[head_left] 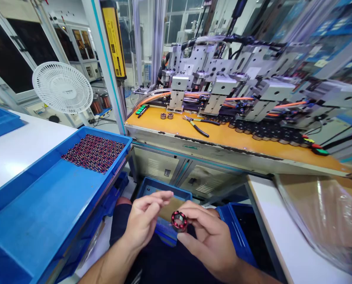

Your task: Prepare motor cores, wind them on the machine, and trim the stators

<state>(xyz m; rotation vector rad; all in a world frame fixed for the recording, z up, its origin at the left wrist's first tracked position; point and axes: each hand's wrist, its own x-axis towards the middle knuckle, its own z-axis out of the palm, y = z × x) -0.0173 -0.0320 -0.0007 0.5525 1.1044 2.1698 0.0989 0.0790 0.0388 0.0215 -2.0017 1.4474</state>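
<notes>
A small motor stator (178, 221), a ring with red wire coils and a dark core, is pinched between the thumb and fingers of my right hand (209, 234). Its coiled face is turned up toward me. Just left of it, my left hand (146, 217) is raised with its fingers stretched out, apart from the stator. No object shows in the left hand. Both hands are above my lap. Below and behind them is a blue bin (144, 188) with brown cardboard in it.
A large blue tray (42, 213) on my left holds many small red-and-black wound parts (94, 153). On the orange bench (161, 127) lie pliers (196, 125), two stators (166, 116) and a row of dark ones (261, 130) under the machine. Plastic wrapping (320, 217) covers the right table.
</notes>
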